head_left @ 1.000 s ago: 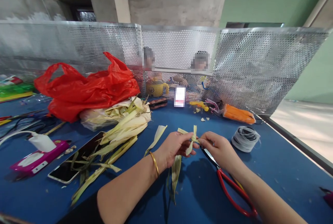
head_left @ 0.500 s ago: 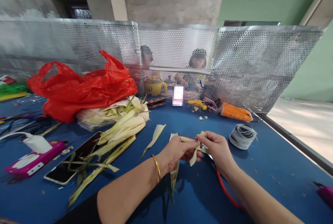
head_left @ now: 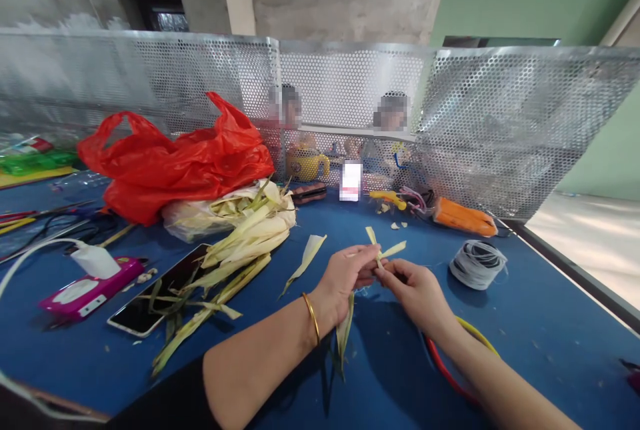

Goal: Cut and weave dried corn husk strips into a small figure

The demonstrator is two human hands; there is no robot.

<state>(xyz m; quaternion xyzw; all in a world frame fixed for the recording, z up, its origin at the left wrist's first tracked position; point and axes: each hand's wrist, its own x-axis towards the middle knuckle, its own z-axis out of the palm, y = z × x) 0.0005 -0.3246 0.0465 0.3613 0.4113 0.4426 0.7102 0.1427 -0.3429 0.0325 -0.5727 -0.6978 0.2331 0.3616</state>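
Observation:
My left hand (head_left: 346, 277) and my right hand (head_left: 414, 290) meet over the blue table (head_left: 525, 323), both pinched on a knotted strip of corn husk (head_left: 381, 250). Two short husk ends stick up above my fingers, and long husk tails (head_left: 345, 333) hang down below my left hand. A gold bangle sits on my left wrist. Scissors with red and yellow handles (head_left: 450, 363) lie on the table under my right forearm, mostly hidden by it.
A pile of corn husks (head_left: 240, 230) and a red plastic bag (head_left: 175, 160) lie at the left. A phone (head_left: 155, 290), a pink tissue pack (head_left: 87, 287), a coil of grey cord (head_left: 477, 263) and an orange tool (head_left: 463, 217) are nearby. Perforated metal screen (head_left: 500, 123) behind, with people beyond it.
The knotted husk has been turned between my fingers: its short ends now point up instead of hanging down. Both hands stayed together at the table's middle.

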